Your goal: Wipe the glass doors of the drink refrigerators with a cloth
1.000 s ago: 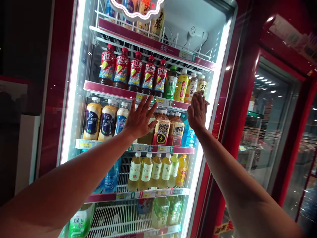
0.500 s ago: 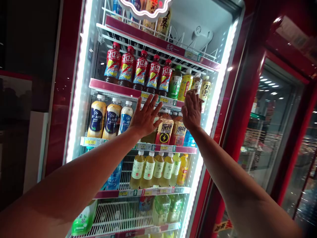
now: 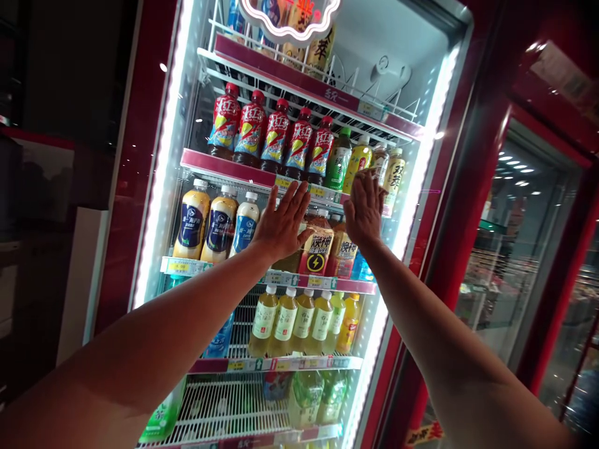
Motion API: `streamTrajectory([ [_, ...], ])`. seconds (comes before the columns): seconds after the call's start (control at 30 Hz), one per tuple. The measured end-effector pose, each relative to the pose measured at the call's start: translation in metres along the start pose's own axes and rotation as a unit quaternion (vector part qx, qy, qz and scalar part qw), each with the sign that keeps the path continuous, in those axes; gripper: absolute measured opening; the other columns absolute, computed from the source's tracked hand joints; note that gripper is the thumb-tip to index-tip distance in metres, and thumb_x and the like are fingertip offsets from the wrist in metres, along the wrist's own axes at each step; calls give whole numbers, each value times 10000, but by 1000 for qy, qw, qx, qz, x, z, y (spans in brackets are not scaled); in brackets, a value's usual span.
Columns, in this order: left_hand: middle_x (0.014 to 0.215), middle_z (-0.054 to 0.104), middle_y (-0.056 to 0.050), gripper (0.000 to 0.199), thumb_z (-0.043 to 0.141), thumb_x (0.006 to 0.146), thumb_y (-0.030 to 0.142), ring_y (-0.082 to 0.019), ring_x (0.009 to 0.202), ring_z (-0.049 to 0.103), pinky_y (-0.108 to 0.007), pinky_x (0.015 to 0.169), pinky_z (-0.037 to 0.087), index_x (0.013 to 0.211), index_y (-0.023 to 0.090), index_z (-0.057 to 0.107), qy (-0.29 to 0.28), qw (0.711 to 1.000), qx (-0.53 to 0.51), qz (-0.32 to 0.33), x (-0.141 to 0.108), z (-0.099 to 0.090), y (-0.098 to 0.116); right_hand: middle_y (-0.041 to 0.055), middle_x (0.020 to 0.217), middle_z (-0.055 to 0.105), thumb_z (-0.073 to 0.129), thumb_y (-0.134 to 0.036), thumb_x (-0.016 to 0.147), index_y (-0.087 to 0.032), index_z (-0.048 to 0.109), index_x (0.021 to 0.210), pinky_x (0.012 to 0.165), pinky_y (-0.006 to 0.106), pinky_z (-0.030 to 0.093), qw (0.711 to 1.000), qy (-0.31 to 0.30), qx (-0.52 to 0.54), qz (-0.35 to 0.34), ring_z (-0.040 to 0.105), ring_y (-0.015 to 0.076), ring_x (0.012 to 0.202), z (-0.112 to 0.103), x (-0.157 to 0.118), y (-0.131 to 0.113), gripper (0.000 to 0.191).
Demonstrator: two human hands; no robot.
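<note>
Both arms reach out to the glass front of a lit drinks fridge (image 3: 442, 93). My left hand (image 3: 283, 224) lies open and flat, fingers apart, in front of the shelf of milk-tea-coloured bottles (image 3: 219, 224). To its right stand bottles with red and cream labels (image 3: 319, 249). My right hand (image 3: 365, 209) is also flat, with fingers stretched upward and closer together, in front of a yellow bottle (image 3: 361, 159) and its neighbours. Brownish patches beside both hands look like reflections in the glass. Neither hand appears to hold anything. Whether the palms touch the glass is hidden.
Red-labelled tea bottles (image 3: 276, 134) line the shelf above. Pale-labelled bottles (image 3: 285, 318) stand lower, over a wire shelf (image 3: 224, 402) with large green bottles (image 3: 306, 396). A glowing sign (image 3: 299, 31) hangs at the top. Another red-framed fridge (image 3: 505, 206) stands right.
The view has shifted slightly, so the fridge and bottles sit a little further right. My left hand has moved slightly right in the picture; my right hand has hardly moved. Both stay flat.
</note>
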State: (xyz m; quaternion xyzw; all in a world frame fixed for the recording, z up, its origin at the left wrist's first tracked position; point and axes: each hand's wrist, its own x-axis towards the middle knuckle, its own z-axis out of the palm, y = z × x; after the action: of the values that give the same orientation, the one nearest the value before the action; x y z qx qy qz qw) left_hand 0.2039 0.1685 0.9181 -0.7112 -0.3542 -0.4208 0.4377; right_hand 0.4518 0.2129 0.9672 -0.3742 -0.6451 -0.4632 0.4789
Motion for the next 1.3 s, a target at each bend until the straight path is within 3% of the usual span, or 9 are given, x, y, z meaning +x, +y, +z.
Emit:
streamTrajectory([
  [0.2,1743,115,-165,809,365,1023,473,-302,1630,23,-573,1314,-57,1670,96,59,21,999,-32,7,-3,1,-2,39,1749,236,307,-511,1054,-299,199,1673,1312,562,172,990,-83,-6,-114,149,275,1629,-18,-20,-22,663],
  [0.33,1737,109,-187,804,355,1029,491,-294,1628,-15,-556,1319,-32,1661,83,71,45,998,-46,-10,-7,-4,-4,69,1748,234,278,-503,1060,-274,200,1675,1301,589,177,996,-53,0,-75,161,292,1626,-12,-2,-22,661],
  [0.47,1737,52,-204,827,393,1016,482,-331,1612,-113,-606,1303,-63,1657,70,73,49,997,-40,-48,-8,-10,-1,72,1755,203,256,-486,1064,-262,165,1684,1297,615,164,1000,1,3,-25,131,310,1630,2,15,-47,666],
  [0.6,1725,54,-252,858,405,1011,552,-401,1586,-172,-675,1274,-80,1640,36,129,59,993,-45,-94,-8,-8,1,64,1758,195,271,-485,1064,-245,170,1684,1314,574,150,997,-25,3,-79,121,289,1633,-2,3,-61,672],
  [0.7,1714,100,-275,857,383,1018,590,-421,1593,-127,-677,1274,-76,1628,25,177,70,991,-46,-101,-8,-4,0,58,1751,228,281,-502,1064,-256,204,1676,1315,555,161,991,-59,5,-118,148,276,1629,-10,-5,-56,664],
  [0.8,1720,116,-253,836,395,1015,581,-422,1601,-84,-675,1280,-58,1631,51,200,70,992,-44,-100,-7,-2,0,59,1738,267,266,-515,1065,-283,219,1671,1305,577,176,994,-49,11,-94,185,284,1621,-9,3,-54,650],
  [1.0,1729,118,-229,739,442,996,359,-423,1609,-18,-678,1290,12,1629,34,239,42,994,-40,-96,-9,-8,-5,50,1744,246,245,-497,1067,-311,122,1688,1294,630,161,999,5,36,-35,146,310,1627,6,26,-85,660],
  [1.2,1705,293,-147,600,417,996,286,-362,1595,206,-602,1279,213,1577,140,429,5,999,-26,-33,-13,-34,-33,36,1735,280,263,-499,1070,-284,234,1669,1324,534,154,985,-74,29,-156,158,261,1628,-11,9,-85,638],
  [1.3,1665,385,-130,550,452,981,288,-330,1543,331,-546,1242,307,1511,158,520,-28,999,-13,12,-11,-51,-56,40,1736,274,286,-498,1063,-290,242,1667,1314,572,159,989,-64,32,-131,182,283,1622,-9,19,-82,639],
])
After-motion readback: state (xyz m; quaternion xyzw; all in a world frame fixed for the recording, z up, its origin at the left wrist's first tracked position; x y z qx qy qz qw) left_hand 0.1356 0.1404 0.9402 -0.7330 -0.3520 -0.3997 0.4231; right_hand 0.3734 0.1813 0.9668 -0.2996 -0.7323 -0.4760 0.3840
